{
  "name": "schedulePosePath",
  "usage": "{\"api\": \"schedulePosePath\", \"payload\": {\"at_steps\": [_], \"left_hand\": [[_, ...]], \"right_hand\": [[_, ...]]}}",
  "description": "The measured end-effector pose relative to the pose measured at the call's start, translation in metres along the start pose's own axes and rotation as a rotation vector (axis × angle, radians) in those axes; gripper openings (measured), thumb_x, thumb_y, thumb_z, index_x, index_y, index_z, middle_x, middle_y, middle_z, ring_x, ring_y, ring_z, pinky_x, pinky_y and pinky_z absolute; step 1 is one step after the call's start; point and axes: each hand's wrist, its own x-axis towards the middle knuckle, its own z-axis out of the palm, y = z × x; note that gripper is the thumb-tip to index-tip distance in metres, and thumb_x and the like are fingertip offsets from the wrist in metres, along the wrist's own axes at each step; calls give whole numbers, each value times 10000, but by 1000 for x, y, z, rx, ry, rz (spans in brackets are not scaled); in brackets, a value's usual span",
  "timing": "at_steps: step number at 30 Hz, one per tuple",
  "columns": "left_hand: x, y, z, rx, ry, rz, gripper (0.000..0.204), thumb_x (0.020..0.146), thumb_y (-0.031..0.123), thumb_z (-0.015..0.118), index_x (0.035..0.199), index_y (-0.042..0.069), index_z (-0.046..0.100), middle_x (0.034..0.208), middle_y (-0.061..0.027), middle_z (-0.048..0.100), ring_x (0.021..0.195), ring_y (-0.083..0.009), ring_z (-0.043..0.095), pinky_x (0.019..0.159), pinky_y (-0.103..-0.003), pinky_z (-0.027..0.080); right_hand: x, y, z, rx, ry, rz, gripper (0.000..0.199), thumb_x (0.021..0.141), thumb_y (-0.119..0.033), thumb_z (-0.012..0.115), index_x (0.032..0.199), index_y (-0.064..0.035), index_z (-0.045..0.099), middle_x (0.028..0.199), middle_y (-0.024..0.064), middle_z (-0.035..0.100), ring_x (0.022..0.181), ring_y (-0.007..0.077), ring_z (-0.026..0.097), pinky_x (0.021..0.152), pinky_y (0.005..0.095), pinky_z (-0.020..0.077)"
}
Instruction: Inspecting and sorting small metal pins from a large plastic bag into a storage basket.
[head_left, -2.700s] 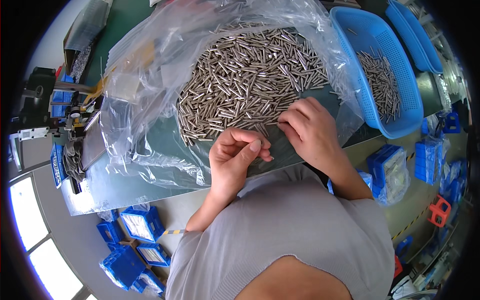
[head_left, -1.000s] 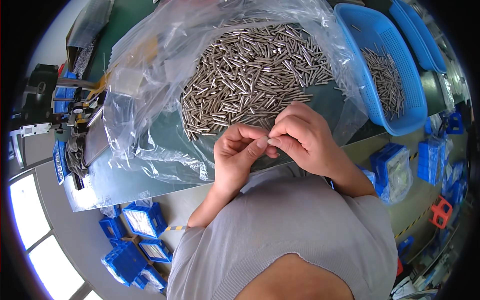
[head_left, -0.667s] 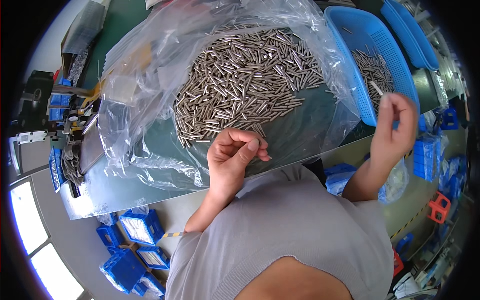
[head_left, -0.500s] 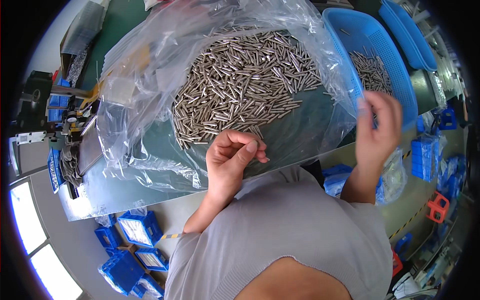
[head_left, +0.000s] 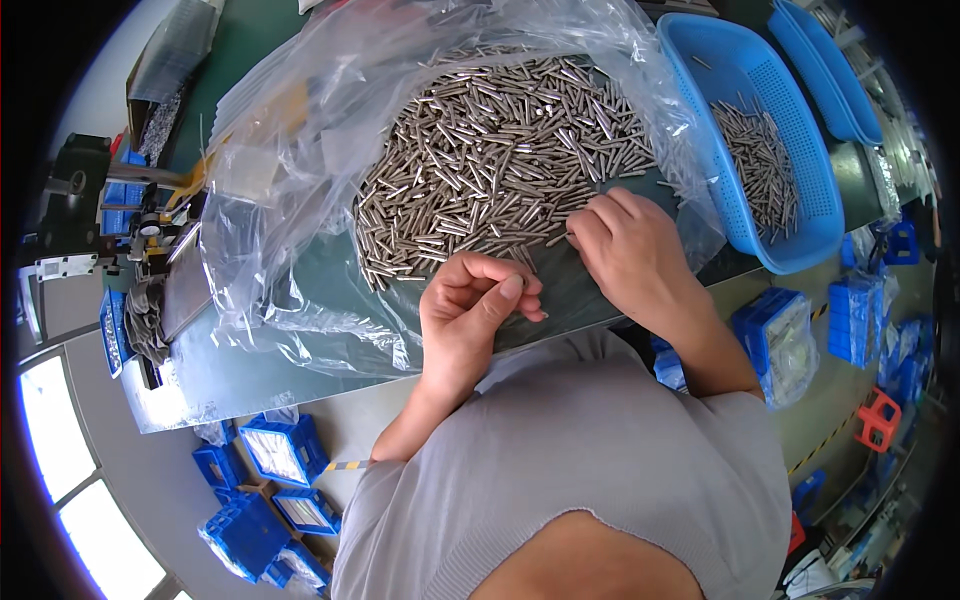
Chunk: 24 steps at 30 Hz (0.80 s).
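A wide heap of small silvery metal pins (head_left: 480, 160), some with tapered ends, lies on a clear plastic bag (head_left: 290, 290) spread over the green table. My left hand (head_left: 465, 312) is closed at the heap's near edge, thumb pressed against the curled forefinger. Whatever sits in that pinch is too small to make out. My right hand (head_left: 640, 262) reaches to the heap's lower right edge with bent fingers together, the fingertips by the pins and partly hidden. Beyond it stands a blue perforated plastic basket (head_left: 700, 75) with a smaller pile of similar pins inside.
Another blue basket (head_left: 825, 70) stands at the far right. Metal equipment (head_left: 75, 195) is at the left end of the table (head_left: 190, 390). Blue crates (head_left: 285, 450) stand on the floor at left, more at right, along with a red stool (head_left: 878, 420).
My right hand has moved left from the near rim of the blue basket to the pin heap. My left hand keeps its pinch in nearly the same place. The view has shifted slightly.
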Motion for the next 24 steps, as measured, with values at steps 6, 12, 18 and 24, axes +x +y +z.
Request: {"api": "schedulePosePath", "payload": {"at_steps": [6,12,18,24], "left_hand": [[0,0,-2,-38,-6,-12,37,912,-8,553,935,-35,544,917,-158,643,741,-169,636,708,-322,565],[0,-1,-1,-75,-7,-19,70,911,8,571,955,-42,548,904,-155,652,756,-177,644,712,-329,569],[0,-2,-4,-79,-19,-4,76,907,8,578,953,-45,549,896,-147,654,758,-181,647,707,-329,569],[-2,-1,-3,-63,-8,-10,61,901,-3,579,936,-45,552,888,-140,652,749,-178,647,704,-322,568]], "right_hand": [[1,-12,-17,676,165,72,96,797,19,618,856,-18,551,770,74,588,683,218,585,619,325,483],[-2,-24,-5,1135,93,183,46,904,-31,565,895,14,561,843,76,606,736,124,570,656,241,454],[0,-26,0,999,100,111,37,875,-14,600,898,-7,572,825,65,584,712,124,556,626,242,441],[3,-31,10,953,175,74,108,812,-9,664,874,-26,577,850,75,569,726,162,557,598,260,442]]}}
